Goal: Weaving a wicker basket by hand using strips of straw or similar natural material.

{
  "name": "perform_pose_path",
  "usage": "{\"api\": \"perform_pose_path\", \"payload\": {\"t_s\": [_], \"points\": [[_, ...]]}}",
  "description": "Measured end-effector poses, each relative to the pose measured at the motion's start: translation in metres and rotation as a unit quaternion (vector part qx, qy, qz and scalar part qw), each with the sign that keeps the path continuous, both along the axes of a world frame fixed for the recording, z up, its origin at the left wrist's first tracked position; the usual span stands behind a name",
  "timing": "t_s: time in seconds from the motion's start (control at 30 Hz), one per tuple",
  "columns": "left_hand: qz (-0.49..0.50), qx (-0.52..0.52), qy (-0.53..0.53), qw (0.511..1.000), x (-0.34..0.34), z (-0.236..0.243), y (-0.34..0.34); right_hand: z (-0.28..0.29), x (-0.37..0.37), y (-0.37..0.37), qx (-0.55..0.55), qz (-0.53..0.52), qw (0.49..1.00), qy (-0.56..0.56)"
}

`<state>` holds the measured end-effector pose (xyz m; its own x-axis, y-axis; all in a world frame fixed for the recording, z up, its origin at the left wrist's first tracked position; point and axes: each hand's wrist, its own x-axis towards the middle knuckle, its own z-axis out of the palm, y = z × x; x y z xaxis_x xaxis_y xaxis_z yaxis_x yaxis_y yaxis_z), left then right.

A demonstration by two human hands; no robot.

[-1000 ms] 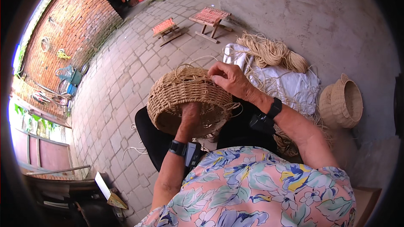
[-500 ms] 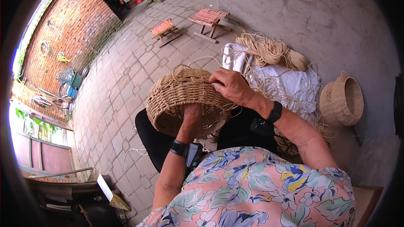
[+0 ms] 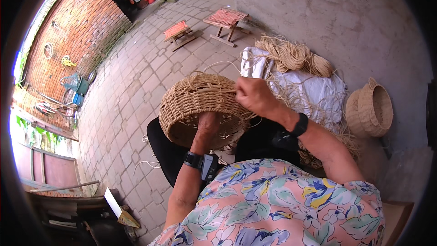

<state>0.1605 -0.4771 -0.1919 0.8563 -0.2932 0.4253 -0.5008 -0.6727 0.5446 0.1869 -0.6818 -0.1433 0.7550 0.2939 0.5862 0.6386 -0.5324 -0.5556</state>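
Note:
A round basket [image 3: 200, 93] woven from tan cord is tilted over my lap, its opening facing me. My left hand [image 3: 208, 122] reaches inside through that opening; its fingers are hidden by the basket wall. Against the upper right side of the basket, my right hand [image 3: 258, 95] is closed in a fist. Whatever its fingers hold is too small or hidden to make out. A thin pale strand [image 3: 221, 62] arcs up behind the basket, close to the right hand.
To the right, a thick hank of tan cord [image 3: 293, 57] lies on a white sack [image 3: 312, 89] amid loose strands. Finished-looking woven baskets [image 3: 371, 107] stand by the grey wall [image 3: 337, 9]. Two low folding stools [image 3: 176, 31] with red woven seats stand on the paved floor [image 3: 123, 95] ahead.
My right hand has moved slightly right and down and turned from a pinch at the basket's edge into a tighter fist. The left hand and basket have barely shifted.

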Motion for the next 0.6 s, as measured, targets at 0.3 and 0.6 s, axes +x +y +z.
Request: {"api": "perform_pose_path", "payload": {"t_s": [0.3, 0.6], "points": [[0.033, -0.026, 0.01, 0.999, 0.002, -0.007, 0.001, -0.191, -0.036, -0.278, -0.3, -0.397, 0.801, 0.334], [0.017, 0.028, 0.078, 0.996, -0.002, -0.001, 0.002, -0.006, -0.008, -0.057, 0.065, 0.038, 0.936, 0.343]]}}
